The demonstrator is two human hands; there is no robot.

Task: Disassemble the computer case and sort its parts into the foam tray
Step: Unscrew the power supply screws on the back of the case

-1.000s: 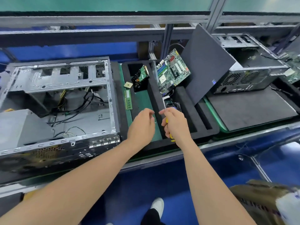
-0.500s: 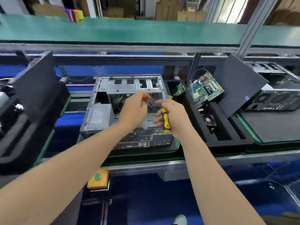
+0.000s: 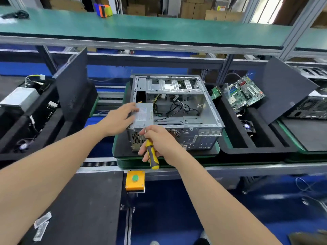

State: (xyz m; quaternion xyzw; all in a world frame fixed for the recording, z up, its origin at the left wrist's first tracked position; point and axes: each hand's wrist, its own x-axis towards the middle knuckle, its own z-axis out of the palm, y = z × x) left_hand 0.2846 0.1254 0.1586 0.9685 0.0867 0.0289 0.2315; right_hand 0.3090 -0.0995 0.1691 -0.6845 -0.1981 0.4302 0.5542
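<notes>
Under flat left hand [image 3: 122,117]: grey metal power supply box [image 3: 144,115]. Right hand [image 3: 159,142] grips yellow-black screwdriver [image 3: 152,156]; slipping tip could snag black cables [image 3: 177,107].

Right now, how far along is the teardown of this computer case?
Done: the green motherboard and a small black fan already sit in the black foam tray. In hand: the left hand rests on the silver power supply box, still inside the grey metal computer case, while the right hand grips a yellow-and-black screwdriver. Left: the power supply and the black cables.

Factory disassembly line: roller conveyor [image 3: 99,164], foam trays [image 3: 247,149], stacked cartons [image 3: 194,9].
</notes>
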